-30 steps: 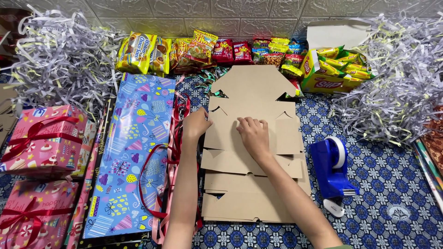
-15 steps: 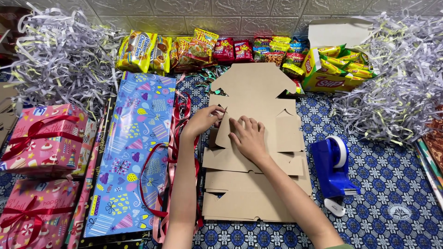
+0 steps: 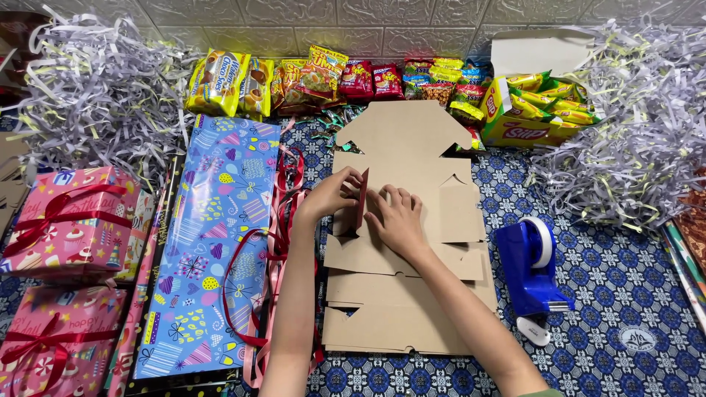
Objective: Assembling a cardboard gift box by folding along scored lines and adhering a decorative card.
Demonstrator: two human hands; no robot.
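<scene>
A flat brown cardboard box blank (image 3: 412, 147) lies unfolded on the patterned blue cloth, on top of more flat blanks (image 3: 397, 323). My left hand (image 3: 332, 197) grips a side flap of the top blank and holds it lifted upright on its edge. Pressed flat on the cardboard just right of that flap is my right hand (image 3: 397, 220), fingers spread along the fold line.
Blue patterned wrapping paper (image 3: 213, 242) and red ribbon (image 3: 276, 242) lie left of the cardboard. Two pink wrapped gifts (image 3: 70, 220) sit far left. A blue tape dispenser (image 3: 531, 265) stands at right. Snack packets (image 3: 331, 77) line the wall, and shredded paper (image 3: 632, 140) is piled on both sides.
My left hand moved right from the blank's left edge and has folded a side flap up on edge. My right hand slid slightly down and left, pressing beside the fold.
</scene>
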